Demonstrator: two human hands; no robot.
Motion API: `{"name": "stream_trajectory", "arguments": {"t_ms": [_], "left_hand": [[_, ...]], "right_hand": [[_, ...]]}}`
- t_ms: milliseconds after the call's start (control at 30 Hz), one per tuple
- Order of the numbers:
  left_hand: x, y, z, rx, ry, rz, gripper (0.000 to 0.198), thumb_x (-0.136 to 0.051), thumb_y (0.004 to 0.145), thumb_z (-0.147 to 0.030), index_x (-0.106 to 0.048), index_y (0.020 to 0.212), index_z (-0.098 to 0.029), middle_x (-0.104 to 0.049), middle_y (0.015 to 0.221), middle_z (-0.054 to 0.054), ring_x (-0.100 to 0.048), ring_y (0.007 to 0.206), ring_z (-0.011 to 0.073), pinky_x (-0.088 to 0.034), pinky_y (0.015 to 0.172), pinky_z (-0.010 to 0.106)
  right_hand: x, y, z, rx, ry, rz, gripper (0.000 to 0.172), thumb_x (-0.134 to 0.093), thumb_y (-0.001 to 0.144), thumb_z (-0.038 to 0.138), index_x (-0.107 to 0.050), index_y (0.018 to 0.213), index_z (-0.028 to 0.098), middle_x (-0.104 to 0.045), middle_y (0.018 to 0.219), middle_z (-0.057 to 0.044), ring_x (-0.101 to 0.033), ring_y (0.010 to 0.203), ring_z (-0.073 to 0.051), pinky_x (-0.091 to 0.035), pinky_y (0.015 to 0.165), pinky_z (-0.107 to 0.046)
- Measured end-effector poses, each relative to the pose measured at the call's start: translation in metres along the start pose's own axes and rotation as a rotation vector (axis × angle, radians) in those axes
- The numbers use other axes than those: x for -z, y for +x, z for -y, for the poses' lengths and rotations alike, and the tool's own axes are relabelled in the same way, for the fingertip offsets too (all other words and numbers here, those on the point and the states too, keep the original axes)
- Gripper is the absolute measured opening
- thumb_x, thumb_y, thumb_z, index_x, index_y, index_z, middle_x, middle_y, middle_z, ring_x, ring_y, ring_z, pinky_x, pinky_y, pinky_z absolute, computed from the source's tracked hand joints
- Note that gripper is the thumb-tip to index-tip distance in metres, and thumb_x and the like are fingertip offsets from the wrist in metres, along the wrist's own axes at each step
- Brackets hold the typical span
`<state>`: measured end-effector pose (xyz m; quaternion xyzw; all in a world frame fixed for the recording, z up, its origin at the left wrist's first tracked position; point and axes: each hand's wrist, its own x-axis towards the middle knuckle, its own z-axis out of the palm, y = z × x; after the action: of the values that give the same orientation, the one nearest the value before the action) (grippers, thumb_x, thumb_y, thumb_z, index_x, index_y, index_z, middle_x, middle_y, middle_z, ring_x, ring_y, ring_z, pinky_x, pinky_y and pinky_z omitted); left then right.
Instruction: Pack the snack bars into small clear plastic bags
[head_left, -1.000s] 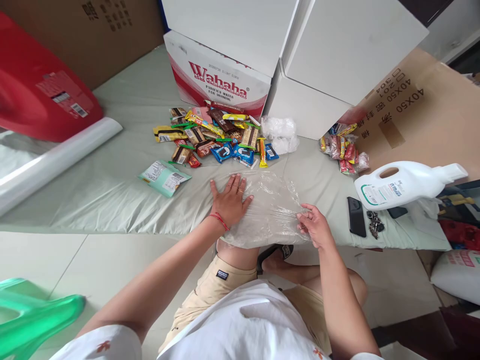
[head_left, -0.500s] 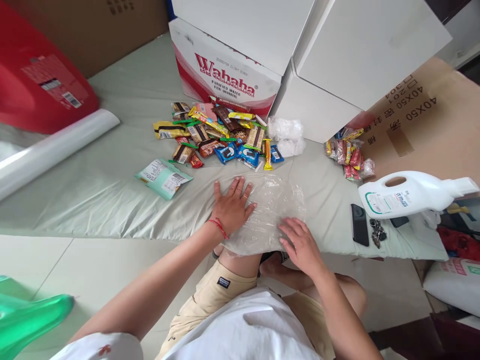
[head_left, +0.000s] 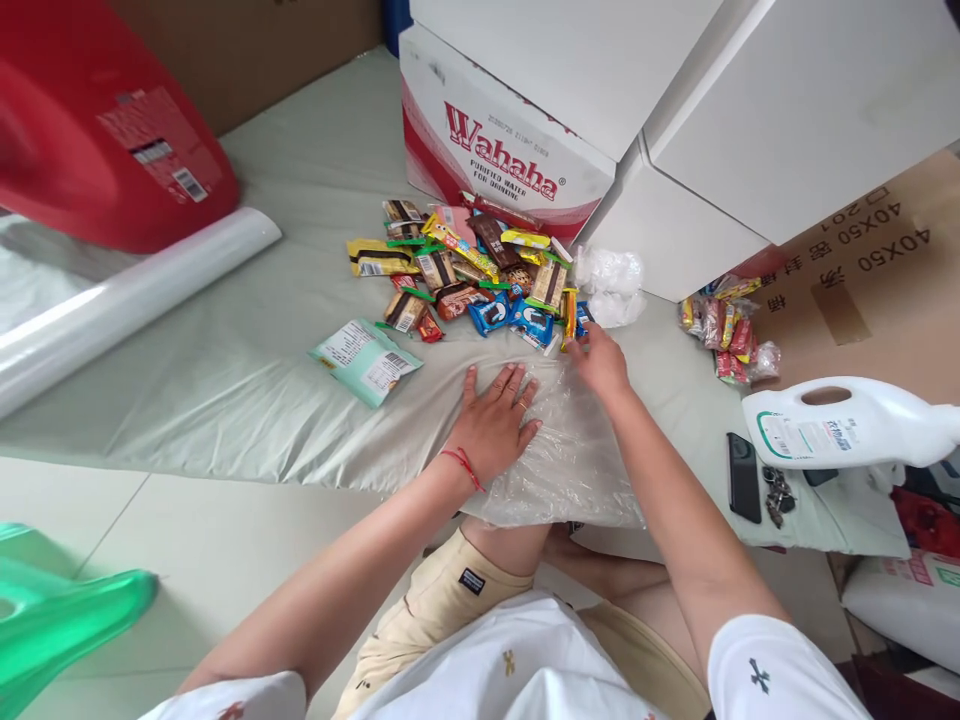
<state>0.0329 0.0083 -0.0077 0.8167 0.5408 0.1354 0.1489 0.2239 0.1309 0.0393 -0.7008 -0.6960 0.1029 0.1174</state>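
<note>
My left hand (head_left: 495, 425), a red cord on its wrist, lies flat with fingers spread on a clear plastic bag (head_left: 577, 455) at the cloth's front edge. My right hand (head_left: 600, 362) reaches to the right end of a pile of wrapped snacks. Its fingertips meet a narrow yellow packet (head_left: 569, 312) and partly cover a blue packet (head_left: 584, 318); no firm grip shows. In the pile are blue-wrapped snacks (head_left: 532, 322), a yellow packet (head_left: 381, 258) and brown bars (head_left: 490, 240). A mint-green pouch (head_left: 365, 362) lies left of my left hand.
Crumpled clear plastic (head_left: 611, 285) lies beside the pile, before a Wahaha carton (head_left: 510, 130) and white boxes (head_left: 705, 210). To the right are bagged snacks (head_left: 724, 330), a white bottle (head_left: 832, 425), a phone (head_left: 743, 477) and keys (head_left: 778, 497). A plastic roll (head_left: 142, 300) lies left.
My right hand has moved forward from the plastic bag to the pile's right end. My left hand stays flat on the bag. The view has shifted slightly left.
</note>
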Motion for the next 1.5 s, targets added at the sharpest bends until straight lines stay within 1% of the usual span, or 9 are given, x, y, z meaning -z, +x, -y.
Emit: {"name": "stream_trajectory", "arguments": {"t_ms": [233,367,533,667,800,1000,1233,1333,1500], "left_hand": [[0.001,-0.001,0.002,-0.025,-0.032,-0.037,0.062,-0.031,0.105,-0.05,-0.041,0.158,-0.019,-0.028,0.17,0.014,-0.021,0.159,0.0306,0.005,0.125,0.069],[0.001,-0.002,0.002,-0.033,-0.036,-0.061,0.059,-0.034,0.104,-0.049,-0.044,0.156,-0.021,-0.032,0.168,0.013,-0.025,0.158,0.0304,0.0,0.126,0.069],[0.0,-0.002,0.003,-0.037,-0.042,-0.073,0.06,-0.035,0.105,-0.048,-0.044,0.156,-0.018,-0.033,0.168,0.015,-0.026,0.157,0.0307,-0.006,0.125,0.071],[-0.001,-0.001,0.003,-0.038,-0.061,-0.063,0.059,-0.035,0.105,-0.048,-0.044,0.156,-0.019,-0.032,0.168,0.014,-0.025,0.158,0.0295,-0.006,0.125,0.071],[-0.003,-0.001,0.003,-0.037,-0.071,-0.082,0.059,-0.035,0.104,-0.049,-0.044,0.156,-0.02,-0.033,0.168,0.013,-0.025,0.158,0.0297,-0.006,0.126,0.071],[-0.002,-0.002,0.003,-0.044,-0.071,-0.098,0.059,-0.036,0.104,-0.047,-0.046,0.155,-0.019,-0.036,0.167,0.014,-0.027,0.157,0.03,-0.008,0.125,0.071],[-0.004,-0.003,0.005,-0.049,-0.061,-0.102,0.058,-0.036,0.104,-0.047,-0.047,0.154,-0.02,-0.035,0.167,0.014,-0.027,0.157,0.0294,-0.006,0.126,0.07],[-0.004,-0.002,0.005,-0.052,-0.05,-0.093,0.058,-0.035,0.104,-0.047,-0.047,0.154,-0.02,-0.035,0.167,0.014,-0.028,0.156,0.0291,-0.006,0.125,0.07],[-0.001,-0.002,0.004,-0.05,-0.035,-0.084,0.059,-0.035,0.104,-0.047,-0.046,0.155,-0.019,-0.037,0.166,0.015,-0.029,0.156,0.0301,-0.006,0.125,0.07]], "right_hand": [[-0.009,0.017,0.001,-0.144,0.046,-0.029,0.04,-0.064,0.082,0.028,-0.065,0.119,0.014,-0.073,0.097,-0.012,-0.066,0.086,-0.026,-0.052,0.083,-0.037],[0.003,0.017,0.01,0.076,0.143,-0.274,0.033,-0.058,0.082,0.029,-0.067,0.11,0.016,-0.069,0.101,-0.01,-0.062,0.088,-0.024,-0.053,0.086,-0.039],[-0.006,0.054,0.079,0.361,0.002,-0.182,0.038,-0.058,0.088,0.03,-0.062,0.123,0.017,-0.062,0.118,-0.016,-0.06,0.106,-0.032,-0.05,0.096,-0.047],[-0.021,0.085,0.138,0.382,-0.19,0.006,0.053,-0.064,0.091,0.044,-0.054,0.132,0.013,-0.054,0.134,-0.024,-0.061,0.113,-0.04,-0.049,0.097,-0.055],[-0.025,0.099,0.165,0.39,-0.262,0.027,0.049,-0.066,0.089,0.04,-0.055,0.129,0.013,-0.056,0.134,-0.024,-0.062,0.113,-0.039,-0.049,0.097,-0.054],[-0.003,0.075,0.11,0.293,0.013,-0.034,0.023,-0.064,0.084,0.041,-0.062,0.089,0.019,-0.064,0.083,-0.007,-0.06,0.08,-0.026,-0.05,0.078,-0.039],[0.022,-0.019,-0.005,-0.092,0.473,0.112,0.034,-0.066,0.074,0.053,-0.059,0.079,0.02,-0.047,0.062,0.005,-0.039,0.057,-0.012,-0.031,0.053,-0.026],[0.021,-0.029,-0.011,-0.093,0.438,0.05,0.036,-0.066,0.075,0.055,-0.059,0.079,0.021,-0.052,0.065,0.004,-0.043,0.059,-0.013,-0.033,0.054,-0.026],[0.003,-0.012,0.03,0.036,0.16,0.085,0.031,-0.064,0.083,0.052,-0.062,0.079,0.021,-0.063,0.073,-0.002,-0.057,0.07,-0.019,-0.042,0.065,-0.029]]}}
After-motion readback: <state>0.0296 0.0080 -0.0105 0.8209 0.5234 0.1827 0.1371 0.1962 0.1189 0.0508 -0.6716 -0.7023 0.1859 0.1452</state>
